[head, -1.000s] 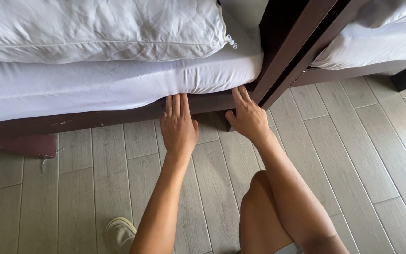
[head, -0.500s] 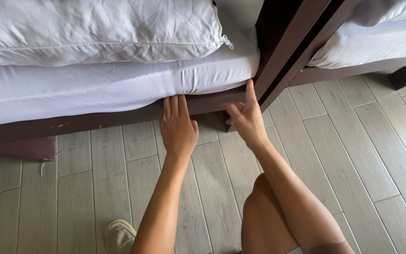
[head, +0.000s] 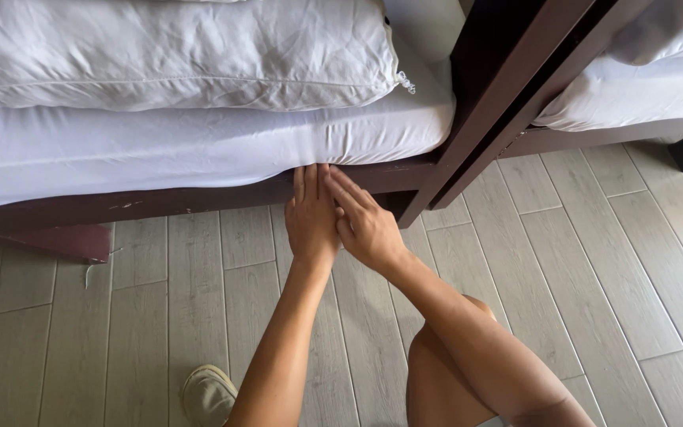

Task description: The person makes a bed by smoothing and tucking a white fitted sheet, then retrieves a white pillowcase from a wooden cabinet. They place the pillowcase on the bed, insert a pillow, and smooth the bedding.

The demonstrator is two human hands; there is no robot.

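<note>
White smooth sheet [head: 199,150], both flat hands [head: 314,217] against dark wooden frame [head: 199,198].

Both forearms are bare from elbow to wrist, with no sleeve, watch, bracelet or ring showing. The left hand [head: 311,223] and the right hand [head: 369,228] are ungloved, their fingers [head: 310,180] long and slim with short, plain nails. A bare knee [head: 444,372] shows below the right hand. Left of that knee sits a pale beige, rounded canvas shoe [head: 209,393].
</note>
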